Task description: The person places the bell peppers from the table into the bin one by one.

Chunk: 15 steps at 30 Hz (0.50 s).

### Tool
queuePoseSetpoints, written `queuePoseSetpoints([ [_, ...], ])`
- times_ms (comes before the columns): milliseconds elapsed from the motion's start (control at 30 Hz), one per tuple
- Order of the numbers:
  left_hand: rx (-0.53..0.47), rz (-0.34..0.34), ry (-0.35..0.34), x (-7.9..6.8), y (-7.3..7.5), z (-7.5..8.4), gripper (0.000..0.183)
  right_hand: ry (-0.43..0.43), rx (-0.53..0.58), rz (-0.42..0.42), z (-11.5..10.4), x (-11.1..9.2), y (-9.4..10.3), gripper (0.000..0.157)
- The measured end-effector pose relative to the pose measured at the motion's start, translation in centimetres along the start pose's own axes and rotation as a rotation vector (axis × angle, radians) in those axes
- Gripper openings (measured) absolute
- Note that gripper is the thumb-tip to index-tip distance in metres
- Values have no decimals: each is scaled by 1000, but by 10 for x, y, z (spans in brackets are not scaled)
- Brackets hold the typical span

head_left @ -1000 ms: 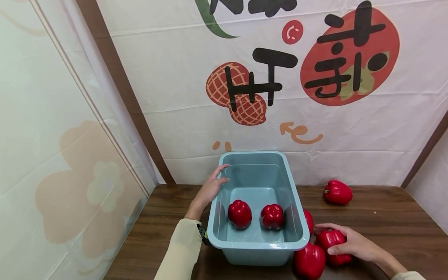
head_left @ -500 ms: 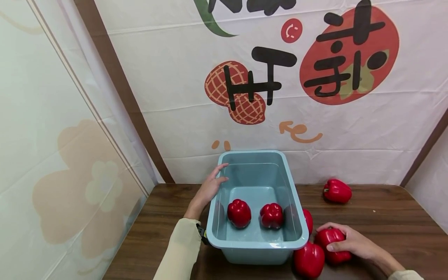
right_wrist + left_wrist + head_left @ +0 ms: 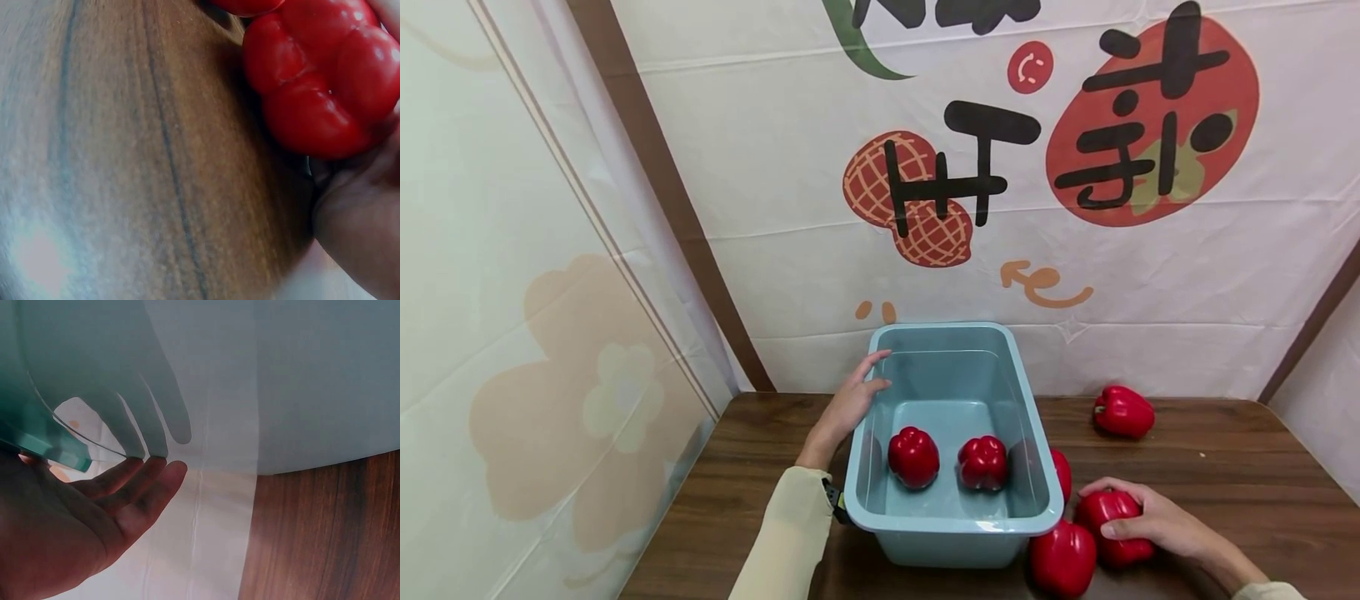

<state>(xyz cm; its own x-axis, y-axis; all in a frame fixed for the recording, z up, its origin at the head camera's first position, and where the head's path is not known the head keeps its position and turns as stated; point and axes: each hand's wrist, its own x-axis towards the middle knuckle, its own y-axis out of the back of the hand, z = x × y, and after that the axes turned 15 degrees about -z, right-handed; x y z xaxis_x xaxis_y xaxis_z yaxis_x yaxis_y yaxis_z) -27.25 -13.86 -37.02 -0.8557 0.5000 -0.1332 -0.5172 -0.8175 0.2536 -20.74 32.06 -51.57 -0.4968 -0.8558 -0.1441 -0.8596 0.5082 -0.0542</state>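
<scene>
A light blue plastic tub (image 3: pixel 958 550) stands on the table with two red bell peppers, one left (image 3: pixel 913 457) and one right (image 3: pixel 983 462), on its floor. My left hand (image 3: pixel 847 406) holds the tub's left rim, thumb and a finger over the edge. In the left wrist view, other fingers (image 3: pixel 147 487) lie against the outer wall. Right of the tub, my right hand (image 3: pixel 1157 521) grips a red bell pepper (image 3: pixel 1112 508), thumb on its near side. Its lobed end (image 3: pixel 319 81) fills the upper right of the right wrist view.
Another red bell pepper (image 3: pixel 1063 558) stands by the tub's near right corner, touching or close to the gripped one. A further pepper (image 3: pixel 1062 475) is partly hidden behind the tub's right side. One lies (image 3: pixel 1124 412) at the back right, before the printed cloth wall (image 3: pixel 790 250).
My right fingers have closed slightly further round the bell pepper, which stays in place. The left hand and the tub hold still.
</scene>
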Motion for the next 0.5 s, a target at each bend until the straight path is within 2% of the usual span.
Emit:
queuePoseSetpoints([
  [367, -24, -5, -13, -2, 0, 0, 54, -20, 0, 9, -7, 1, 0, 43],
  [500, -27, -9, -12, -2, 0, 1, 54, -25, -8, 42, -12, 1, 1, 43],
])
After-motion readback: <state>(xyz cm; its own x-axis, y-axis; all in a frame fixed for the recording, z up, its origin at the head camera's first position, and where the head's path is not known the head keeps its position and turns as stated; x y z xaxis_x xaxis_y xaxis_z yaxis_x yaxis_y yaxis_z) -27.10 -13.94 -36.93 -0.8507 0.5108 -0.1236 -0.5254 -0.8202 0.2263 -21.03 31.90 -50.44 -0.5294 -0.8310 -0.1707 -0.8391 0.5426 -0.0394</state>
